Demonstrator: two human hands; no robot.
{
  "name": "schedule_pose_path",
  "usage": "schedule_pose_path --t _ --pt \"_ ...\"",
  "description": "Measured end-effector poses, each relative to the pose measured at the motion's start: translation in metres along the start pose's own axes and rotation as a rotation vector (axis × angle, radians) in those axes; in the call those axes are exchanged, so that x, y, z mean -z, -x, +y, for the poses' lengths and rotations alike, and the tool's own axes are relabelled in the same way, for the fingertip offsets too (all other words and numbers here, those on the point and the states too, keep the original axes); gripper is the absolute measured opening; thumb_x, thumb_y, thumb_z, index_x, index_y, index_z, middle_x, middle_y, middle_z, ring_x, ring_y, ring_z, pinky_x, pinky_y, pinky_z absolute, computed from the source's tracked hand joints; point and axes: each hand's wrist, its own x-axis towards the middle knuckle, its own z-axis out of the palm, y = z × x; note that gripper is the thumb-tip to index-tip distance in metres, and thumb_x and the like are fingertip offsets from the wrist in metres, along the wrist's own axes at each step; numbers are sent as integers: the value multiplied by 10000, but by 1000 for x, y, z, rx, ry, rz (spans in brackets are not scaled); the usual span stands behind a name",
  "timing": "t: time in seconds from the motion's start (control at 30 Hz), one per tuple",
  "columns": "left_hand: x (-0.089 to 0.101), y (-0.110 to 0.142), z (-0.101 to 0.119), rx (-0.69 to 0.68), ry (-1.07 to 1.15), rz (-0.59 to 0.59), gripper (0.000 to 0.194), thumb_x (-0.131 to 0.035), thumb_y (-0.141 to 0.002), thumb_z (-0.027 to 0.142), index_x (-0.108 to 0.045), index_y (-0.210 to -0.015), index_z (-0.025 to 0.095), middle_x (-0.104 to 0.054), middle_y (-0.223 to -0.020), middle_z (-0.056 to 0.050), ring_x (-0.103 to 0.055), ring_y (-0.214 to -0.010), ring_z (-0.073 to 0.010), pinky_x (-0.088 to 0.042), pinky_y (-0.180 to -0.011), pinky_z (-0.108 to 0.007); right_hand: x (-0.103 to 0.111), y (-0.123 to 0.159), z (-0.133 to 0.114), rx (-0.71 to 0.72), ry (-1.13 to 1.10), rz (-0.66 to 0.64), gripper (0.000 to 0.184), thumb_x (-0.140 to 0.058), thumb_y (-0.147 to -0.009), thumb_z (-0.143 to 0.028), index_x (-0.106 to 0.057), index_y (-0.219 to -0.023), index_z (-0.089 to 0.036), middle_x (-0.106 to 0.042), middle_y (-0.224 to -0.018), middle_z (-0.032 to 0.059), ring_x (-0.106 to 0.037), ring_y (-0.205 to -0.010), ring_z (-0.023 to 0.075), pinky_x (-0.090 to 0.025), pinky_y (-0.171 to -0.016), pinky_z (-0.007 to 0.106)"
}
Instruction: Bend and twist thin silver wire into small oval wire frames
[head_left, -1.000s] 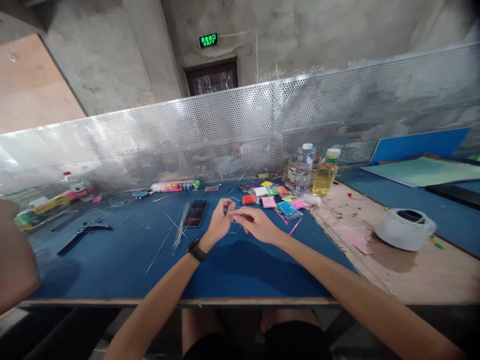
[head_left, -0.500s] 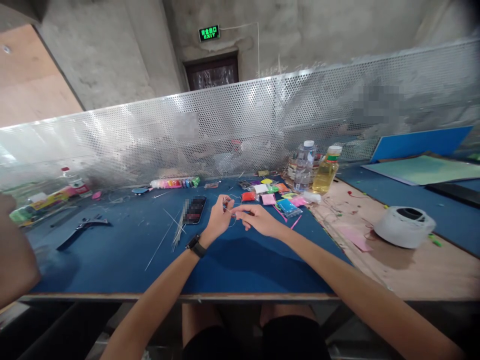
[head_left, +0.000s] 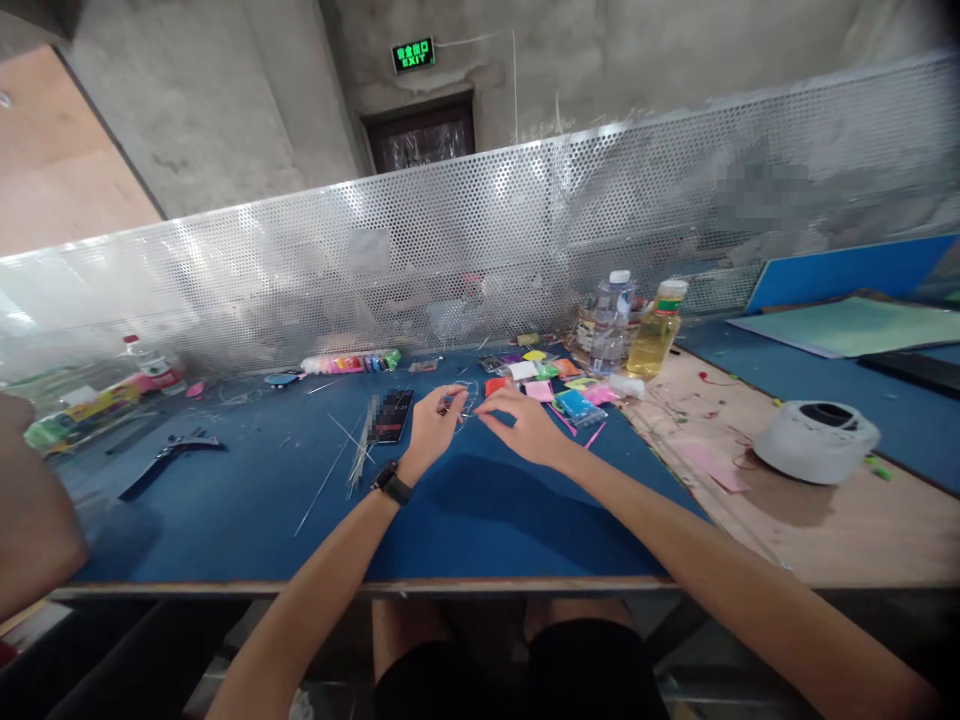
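My left hand (head_left: 433,428), with a dark watch on its wrist, is closed in a pinch over the middle of the blue mat. A thin pale wire (head_left: 471,392) curves out from its fingertips in loose loops. Facing it from the right, my right hand (head_left: 523,426) also pinches, thumb against forefinger, at the wire; the exact spot it grips is too fine to make out. A small gap separates the two hands. Just left of my left hand lies a black phone (head_left: 391,416), with several thin straight wires (head_left: 358,462) beside it.
Small coloured packets (head_left: 576,406) lie beyond my right hand. Behind them stand a clear bottle (head_left: 613,325) and a bottle of yellow liquid (head_left: 657,332). A white round object (head_left: 814,445) sits on bare wood at right. Another person's arm (head_left: 37,490) rests at far left.
My hands have moved apart slightly, the right one drawing back to the right. More of the wire shows between them. The camera view has shifted a little.
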Motion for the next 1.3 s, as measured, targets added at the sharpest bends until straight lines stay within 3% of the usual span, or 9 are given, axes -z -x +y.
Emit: schedule_pose_path --t 0.13,0.27,0.43,0.57,0.73,0.97,1.3 --pt "-1 -2 -3 -15 51 44 314 -659 -820 447 -715 -965 174 -722 -916 -68 -669 -718 -165 -534 -695 -290 1 1 13 23 156 128 150 -589 -894 -217 -737 -910 -234 -668 -962 76 -603 -949 222 -486 -875 425" --pt "-3 0 -3 -33 147 19 331 -752 -741 403 -719 -970 166 -730 -974 -89 -685 -878 -208 -555 -795 -330 0 2 17 -40 165 136 155 -587 -881 -226 -715 -970 -228 -692 -914 65 -630 -904 228 -499 -857 425" --pt "-5 0 -2 -33 219 -13 273 -719 -775 391 -726 -907 153 -722 -871 -68 -668 -764 -168 -574 -721 -310 0 2 13 -193 45 186 229 -538 -908 -263 -645 -1106 -216 -706 -1003 62 -658 -892 208 -517 -846 392" --pt "-6 -2 1 1 325 -2 265 -745 -749 380 -708 -870 147 -706 -833 -51 -654 -718 -144 -575 -688 -288 2 0 12 -173 43 219 300 -559 -905 -302 -605 -1187 -210 -691 -1051 76 -650 -940 220 -500 -897 405" --pt "-5 1 6 141 448 -95 314 -761 -731 400 -673 -894 147 -684 -768 -26 -634 -614 -112 -564 -658 -281 3 0 13 -125 63 230 399 -561 -915 -329 -551 -1301 -228 -648 -1205 94 -633 -1038 242 -477 -963 444" --pt "-4 1 9 192 496 -74 330 -743 -745 425 -664 -924 159 -637 -677 2 -580 -553 -91 -533 -567 -243 2 0 10 -193 51 324 699 -589 -898 -407 -280 -1504 -246 -502 -1414 138 -640 -1027 248 -519 -913 468" --pt "1 -1 9 136 536 -129 280 -761 -744 358 -673 -914 154 -584 -608 27 -493 -476 -59 -414 -459 -196 9 1 1 -113 169 296 381 -511 -956 -351 -582 -1315 -244 -666 -1230 72 -617 -1140 247 -483 -1005 455"
